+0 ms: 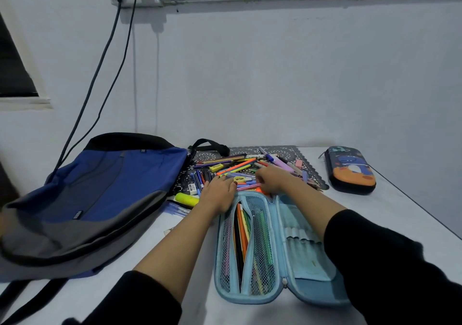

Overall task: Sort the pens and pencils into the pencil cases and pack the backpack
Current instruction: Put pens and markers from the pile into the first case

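A light blue pencil case (295, 257) lies open on the white table, with several coloured pencils behind its mesh pocket (246, 247). Beyond it a pile of pens and pencils (240, 167) covers a black patterned mat (282, 153). My left hand (220, 193) rests flat on the near edge of the pile, at the case's top left corner. My right hand (271, 181) reaches into the pile with fingers curled around a pink pencil (250, 187). A blue and grey backpack (95, 199) lies flat at the left. A closed dark pencil case (350, 169) sits at the far right.
A yellow highlighter (186, 199) and a few blue pens (175, 209) lie between the backpack and the open case. Two black cables (100, 74) hang from a wall socket down behind the backpack. The table's right edge (425, 214) runs diagonally.
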